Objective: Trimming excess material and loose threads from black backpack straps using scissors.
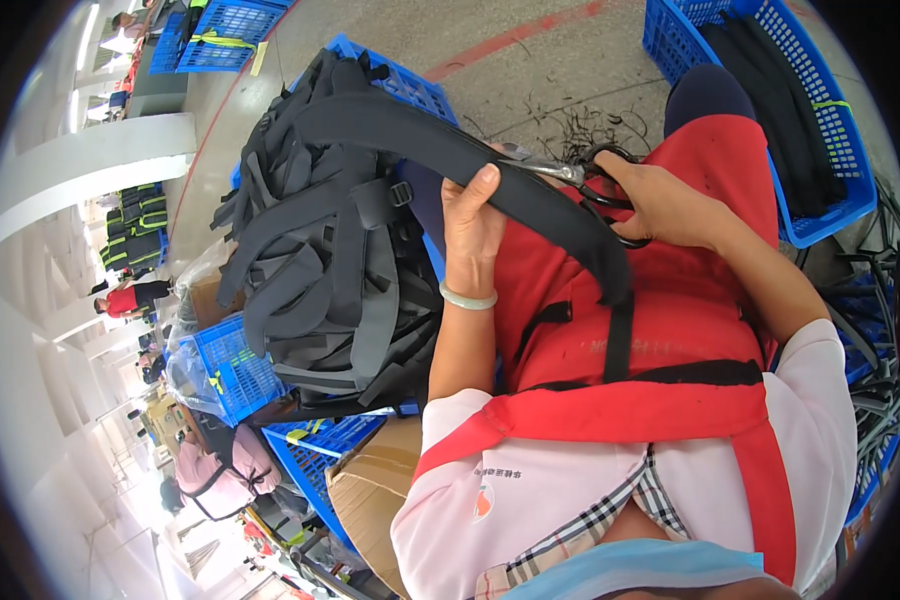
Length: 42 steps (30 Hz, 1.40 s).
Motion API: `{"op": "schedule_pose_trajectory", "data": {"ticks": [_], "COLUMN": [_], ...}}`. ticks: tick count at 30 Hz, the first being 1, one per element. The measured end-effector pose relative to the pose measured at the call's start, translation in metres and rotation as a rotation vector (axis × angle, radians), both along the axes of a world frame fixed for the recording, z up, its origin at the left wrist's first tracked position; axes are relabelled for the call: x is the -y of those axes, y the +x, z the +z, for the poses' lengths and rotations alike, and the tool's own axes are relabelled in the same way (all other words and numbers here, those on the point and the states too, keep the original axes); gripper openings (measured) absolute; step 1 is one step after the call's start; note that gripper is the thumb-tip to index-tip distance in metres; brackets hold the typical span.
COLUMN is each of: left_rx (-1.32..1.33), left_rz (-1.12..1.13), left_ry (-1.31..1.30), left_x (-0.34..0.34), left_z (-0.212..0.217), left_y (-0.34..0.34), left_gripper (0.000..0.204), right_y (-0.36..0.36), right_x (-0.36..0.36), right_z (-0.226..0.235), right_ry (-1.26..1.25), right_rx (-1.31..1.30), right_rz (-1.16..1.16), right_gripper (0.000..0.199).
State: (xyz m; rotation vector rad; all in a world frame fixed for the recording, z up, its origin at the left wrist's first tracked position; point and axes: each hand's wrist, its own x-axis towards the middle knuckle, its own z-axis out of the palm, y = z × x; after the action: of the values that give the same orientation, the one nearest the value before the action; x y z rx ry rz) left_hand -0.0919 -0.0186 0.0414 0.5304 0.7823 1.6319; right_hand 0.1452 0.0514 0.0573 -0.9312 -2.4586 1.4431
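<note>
A dark grey padded shoulder strap [560, 222] lies across my lap, over a red apron [660, 330]. My left hand [473, 215] is closed on the strap's edge, thumb on top. My right hand [665, 205] has its fingers in the black handles of a pair of scissors [555, 170]. Their metal blades point left and lie along the strap's far edge, close to my left thumb; whether they are parted I cannot tell. From my left hand the strap runs on to a big heap of similar dark straps [320, 240], some with black buckles [400, 193].
Blue crate [395, 80] under the heap; another blue crate [785, 215] with dark padded pieces stands at far right. Black thread scraps [595, 130] litter the floor. A cardboard box [380, 475] and blue crate [315, 460] are at near left. Other people [125, 300] are at far left.
</note>
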Motion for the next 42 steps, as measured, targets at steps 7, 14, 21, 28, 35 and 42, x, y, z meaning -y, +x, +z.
{"op": "schedule_pose_trajectory", "data": {"ticks": [7, 14, 21, 28, 35, 42], "left_rx": [-0.010, -0.014, 0.034, 0.011, -0.024, -0.001], "left_rz": [0.058, 0.055, 0.005, 0.033, 0.038, 0.040], "left_ry": [-0.012, 0.002, 0.045, 0.006, 0.023, -0.020], "left_x": [0.001, 0.002, 0.000, 0.002, 0.001, 0.004], "left_z": [-0.003, -0.004, -0.004, -0.010, -0.003, -0.010], "left_y": [0.015, 0.016, 0.012, 0.018, 0.020, 0.021], "left_gripper": [0.023, 0.024, 0.024, 0.026, 0.028, 0.030], "right_y": [-0.002, 0.009, 0.020, 0.007, 0.002, -0.002], "right_x": [-0.004, -0.003, -0.004, -0.002, -0.001, 0.005], "right_z": [0.011, 0.013, 0.009, 0.005, 0.000, -0.009], "right_ry": [0.006, 0.001, -0.090, -0.035, -0.007, 0.178], "right_rx": [0.034, 0.036, 0.092, 0.060, -0.009, -0.047], "right_rz": [0.057, 0.051, 0.083, 0.076, 0.046, -0.047], "right_gripper": [0.065, 0.069, 0.069, 0.066, 0.054, 0.043]}}
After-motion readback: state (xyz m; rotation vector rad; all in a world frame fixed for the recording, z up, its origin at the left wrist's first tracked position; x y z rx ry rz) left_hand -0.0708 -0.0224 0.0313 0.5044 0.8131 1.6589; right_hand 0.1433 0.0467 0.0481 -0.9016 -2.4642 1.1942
